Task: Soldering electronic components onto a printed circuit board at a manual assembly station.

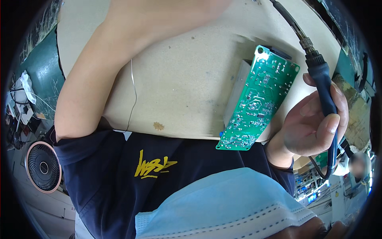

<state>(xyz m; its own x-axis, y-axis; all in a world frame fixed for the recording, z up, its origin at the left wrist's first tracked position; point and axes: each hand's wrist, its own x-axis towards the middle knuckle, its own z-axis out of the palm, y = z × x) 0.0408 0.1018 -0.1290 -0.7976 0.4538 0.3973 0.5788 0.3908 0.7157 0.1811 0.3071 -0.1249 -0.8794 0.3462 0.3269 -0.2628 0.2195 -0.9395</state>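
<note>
The right hand (pixel 312 123) closes its fingers round the blue handle of a soldering iron (pixel 323 85), near the right edge of the worktop (pixel 187 85); the iron's metal shaft slants up and leaves the view at the upper edge. The left hand (pixel 171 18) is blurred and cut off there, so I cannot tell whether it holds anything. A green circuit board (pixel 258 99) sits tilted, soldered face up, just left of the right hand, its lower end showing past the worktop's near edge. Between board and left arm (pixel 87 83) lies a broad bare stretch, with a thin wire (pixel 133 89) beside the arm; the gap on the board's right is narrower.
</note>
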